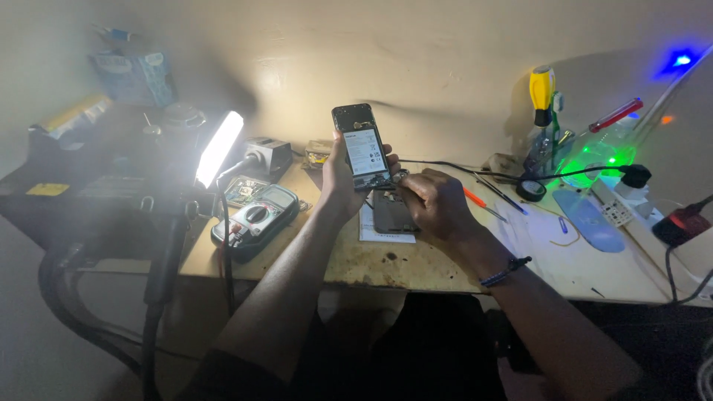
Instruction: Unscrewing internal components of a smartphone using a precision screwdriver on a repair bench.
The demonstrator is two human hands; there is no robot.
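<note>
Left hand [338, 178] fingers grip opened phone [362, 147] upright; right hand [438, 204] fingers pinched at its lower edge, contents unclear. Best to brace wrists on table [416, 267], work slowly.

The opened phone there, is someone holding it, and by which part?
Yes. The left hand holds the opened phone upright by its lower end. The right hand meets its bottom edge; whether it holds a tool cannot be told.
</note>
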